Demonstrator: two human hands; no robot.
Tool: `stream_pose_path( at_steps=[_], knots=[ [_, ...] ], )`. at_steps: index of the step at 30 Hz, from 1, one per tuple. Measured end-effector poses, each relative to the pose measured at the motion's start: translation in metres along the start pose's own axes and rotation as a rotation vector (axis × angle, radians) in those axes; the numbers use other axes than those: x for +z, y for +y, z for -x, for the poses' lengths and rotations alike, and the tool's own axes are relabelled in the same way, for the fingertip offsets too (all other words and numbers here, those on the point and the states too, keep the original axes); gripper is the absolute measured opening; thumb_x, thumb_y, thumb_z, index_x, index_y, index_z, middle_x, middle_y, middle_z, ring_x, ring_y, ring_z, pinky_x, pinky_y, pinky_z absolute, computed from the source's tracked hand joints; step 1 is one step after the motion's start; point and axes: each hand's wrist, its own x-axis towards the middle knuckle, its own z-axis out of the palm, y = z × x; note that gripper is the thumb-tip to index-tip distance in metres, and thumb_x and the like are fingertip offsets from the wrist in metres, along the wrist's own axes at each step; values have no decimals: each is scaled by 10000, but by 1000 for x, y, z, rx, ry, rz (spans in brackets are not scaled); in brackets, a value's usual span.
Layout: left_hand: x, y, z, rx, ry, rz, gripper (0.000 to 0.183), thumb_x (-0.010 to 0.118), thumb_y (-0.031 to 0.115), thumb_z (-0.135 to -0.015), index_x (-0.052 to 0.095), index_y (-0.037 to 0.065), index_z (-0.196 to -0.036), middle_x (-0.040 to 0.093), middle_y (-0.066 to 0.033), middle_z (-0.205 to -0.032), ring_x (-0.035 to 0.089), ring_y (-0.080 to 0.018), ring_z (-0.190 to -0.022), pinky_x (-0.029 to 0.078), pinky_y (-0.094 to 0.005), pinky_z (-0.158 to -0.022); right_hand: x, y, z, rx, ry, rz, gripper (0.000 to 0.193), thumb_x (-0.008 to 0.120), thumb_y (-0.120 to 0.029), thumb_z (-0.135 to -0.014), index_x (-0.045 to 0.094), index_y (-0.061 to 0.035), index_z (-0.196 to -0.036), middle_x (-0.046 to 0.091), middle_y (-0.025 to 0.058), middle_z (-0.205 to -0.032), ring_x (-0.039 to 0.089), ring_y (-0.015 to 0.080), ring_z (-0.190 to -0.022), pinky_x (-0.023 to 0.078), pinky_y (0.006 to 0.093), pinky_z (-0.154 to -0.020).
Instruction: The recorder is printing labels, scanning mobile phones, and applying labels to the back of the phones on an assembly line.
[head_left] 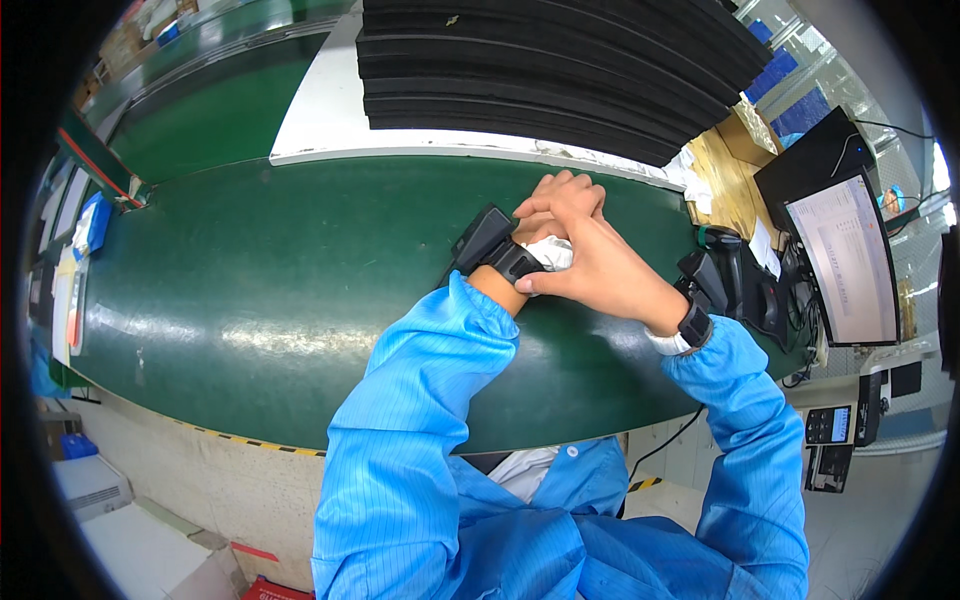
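My left hand (535,228) is over the green worktop, its visible fingers bent and partly covered by my right hand. A black box-shaped device (484,237) sits on my left wrist, held by a black strap (514,262). My right hand (598,262) reaches across my left hand, with its thumb at the strap and its fingers over the back of the hand. A white crumpled piece (551,252), like cloth or tissue, shows between the thumb and fingers of my right hand. Another black strapped device (699,322) is on my right wrist. What my left fingers hold, if anything, is hidden.
Beyond the green worktop (250,260), a stack of black sheets (540,70) rests on a white board (320,110). To the right are a handheld scanner (724,245), a monitor (845,260) and cables. Blue and white items (92,225) stand at the far left.
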Motion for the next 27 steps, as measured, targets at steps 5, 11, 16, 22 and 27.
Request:
stream_pose_path(
  at_steps=[5,11,16,22,27],
  knots=[
    [2,7,-2,-56,-22,5,110,715,154,-885,679,51,-877,652,-82,-898,605,-286,-920,479,-415,-847,-9,-7,5,73,-59,-40,793,901,-117,-837,440,-75,-1481,594,128,-1404,665,283,-1289,468,468,-1153],
    [17,-13,4,0,134,50,197,770,242,-806,614,137,-868,543,-6,-818,540,-257,-851,416,-423,-778,-6,-2,3,-8,-51,-10,705,910,-151,-860,473,-79,-1408,622,123,-1306,672,301,-1277,475,445,-1132],
    [8,-5,5,2,90,118,231,758,317,-804,607,159,-877,537,0,-820,538,-258,-852,399,-414,-776,-9,14,2,-57,-21,-67,597,911,-173,-886,495,-82,-1304,614,90,-1189,649,248,-1190,479,404,-1097],
    [-5,3,4,13,53,145,162,704,249,-857,620,129,-926,527,-17,-862,526,-240,-867,406,-391,-826,-19,21,-3,99,-151,-489,435,843,-61,-934,448,-108,-1112,538,19,-1101,535,114,-1088,454,317,-969],
    [1,-2,3,-9,54,73,154,697,258,-861,623,137,-919,545,-21,-871,540,-246,-872,417,-387,-823,-16,32,-6,63,-197,-538,386,835,-103,-957,530,-55,-1188,646,46,-1165,594,138,-1175,486,350,-1036]
  ],
)
